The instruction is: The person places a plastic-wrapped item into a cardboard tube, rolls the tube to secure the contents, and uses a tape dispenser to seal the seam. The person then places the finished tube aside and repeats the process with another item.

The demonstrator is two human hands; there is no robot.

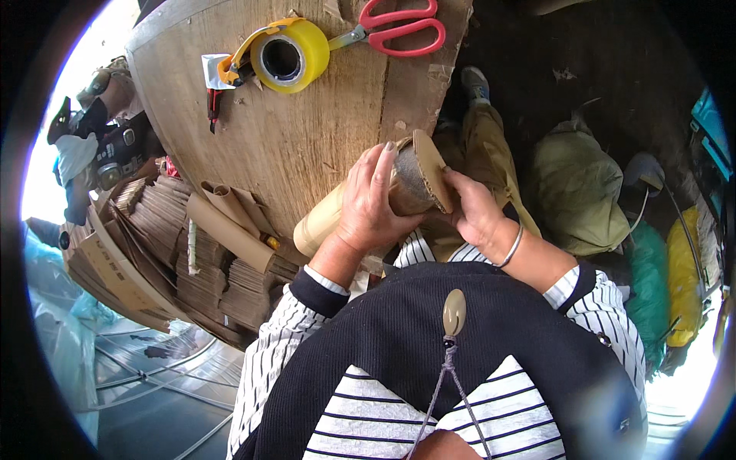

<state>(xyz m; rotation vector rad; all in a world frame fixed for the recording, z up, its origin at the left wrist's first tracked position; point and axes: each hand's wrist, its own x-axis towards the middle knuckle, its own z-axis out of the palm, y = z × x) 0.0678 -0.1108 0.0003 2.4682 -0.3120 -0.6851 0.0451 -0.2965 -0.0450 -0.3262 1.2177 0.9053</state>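
Observation:
A tan paper-wrapped roll [317, 223] lies across my lap at the table's near edge. My left hand [369, 201] is wrapped over its middle, fingers pointing away from me. At the roll's right end a dark grey rough-looking section [410, 182] shows beyond the paper. Against that end stands a corrugated cardboard disc [432, 170], tilted. My right hand [477, 211] grips the disc's right edge, with the thumb on its outer face; its other fingers are partly hidden behind the disc.
On the wooden table [330, 123] lie a yellow tape roll in a dispenser [295, 57], red-handled scissors [402, 31] and a red-and-black utility knife [214, 107]. Stacked cardboard [222, 284] and curled brown paper [226, 230] fill the left. Green sacks [580, 188] stand right.

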